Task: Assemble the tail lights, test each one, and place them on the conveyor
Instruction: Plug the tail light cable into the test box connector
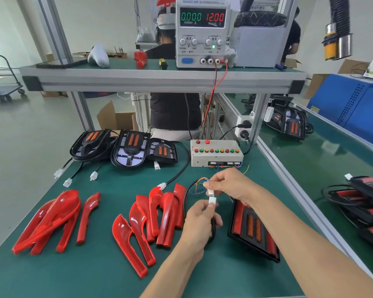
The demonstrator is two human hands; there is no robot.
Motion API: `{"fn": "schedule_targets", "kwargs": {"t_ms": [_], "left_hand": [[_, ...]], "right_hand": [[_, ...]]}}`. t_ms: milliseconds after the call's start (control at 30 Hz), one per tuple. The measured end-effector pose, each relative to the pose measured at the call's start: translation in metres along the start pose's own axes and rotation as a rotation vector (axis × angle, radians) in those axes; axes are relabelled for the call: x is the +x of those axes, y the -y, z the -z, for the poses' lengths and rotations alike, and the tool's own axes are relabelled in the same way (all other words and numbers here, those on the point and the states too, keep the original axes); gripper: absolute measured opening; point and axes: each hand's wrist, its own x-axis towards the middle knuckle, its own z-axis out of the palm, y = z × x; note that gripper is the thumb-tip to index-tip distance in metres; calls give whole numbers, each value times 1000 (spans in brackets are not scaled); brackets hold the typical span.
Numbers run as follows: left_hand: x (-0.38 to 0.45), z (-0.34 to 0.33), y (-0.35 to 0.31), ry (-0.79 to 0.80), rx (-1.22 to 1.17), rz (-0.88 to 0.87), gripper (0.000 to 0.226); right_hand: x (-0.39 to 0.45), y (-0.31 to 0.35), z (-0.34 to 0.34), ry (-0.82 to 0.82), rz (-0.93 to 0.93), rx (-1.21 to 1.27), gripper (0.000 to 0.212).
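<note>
Your left hand (199, 222) pinches a white connector (212, 200) between thumb and fingertips, with the black cable (213, 230) running down through your curled fingers. Just above it, your right hand (226, 186) pinches a second white plug (210, 192) trailing thin coloured wires (199, 183); the two plugs face each other end to end, nearly touching, on a roughly vertical line.

Under your right forearm lies the assembled tail light (253, 230), face up on the green mat (95, 272), its long axis running from you toward the far side, tilted slightly left, and its near corner close to the aluminium rail (293, 186) on the right. To your left, two heaps of red lens covers (151, 220) (52, 220) lie with their long axes pointing mostly away from you; bare mat stays open along the near edge and between the heaps.

Farther out, three black housings (129, 147) sit in a row, leads and white plugs (93, 175) trailing toward you. The test box (215, 152) with its coloured buttons stands right of them. Beyond the rail, the conveyor (332, 147) carries finished lights (362, 203). On the shelf above, the power supply (202, 33) reads 0.000 and 12.00.
</note>
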Motion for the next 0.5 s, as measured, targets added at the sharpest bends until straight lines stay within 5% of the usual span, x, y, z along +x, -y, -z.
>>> {"fn": "schedule_targets", "kwargs": {"t_ms": [500], "left_hand": [[2,-17,-8,-153,-7,-19,20]], "right_hand": [[-1,-3,-3,-71,12,33,22]]}}
